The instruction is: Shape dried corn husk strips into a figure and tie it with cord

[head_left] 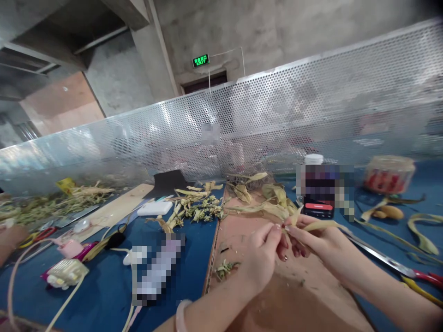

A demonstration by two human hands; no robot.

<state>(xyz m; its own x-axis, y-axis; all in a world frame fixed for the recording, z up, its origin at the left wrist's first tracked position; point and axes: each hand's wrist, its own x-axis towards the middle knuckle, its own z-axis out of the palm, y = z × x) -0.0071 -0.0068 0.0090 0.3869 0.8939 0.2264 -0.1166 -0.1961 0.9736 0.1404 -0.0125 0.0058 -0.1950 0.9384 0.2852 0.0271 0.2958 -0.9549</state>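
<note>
My left hand (265,251) is closed, its thumb and finger pinched together over a brown board (238,230). Right beside it, fingertips almost touching, my right hand (308,237) is closed on a pale dried leaf strip (321,225), which trails back over the hand. Whatever small piece lies between the fingertips is too small to make out. Behind the hands, dried leaves (273,196) lie on the board's far part. A small dried sprig (225,269) rests on the board left of my left wrist.
Several knotted dried pieces (200,207) lie on the blue table (194,258). Scissors (391,263) and a jar (389,174) are at right. A white box (154,208), cables and a blurred-out device (161,267) are left. Another person's hand (12,240) shows far left. A perforated metal screen (173,129) stands behind.
</note>
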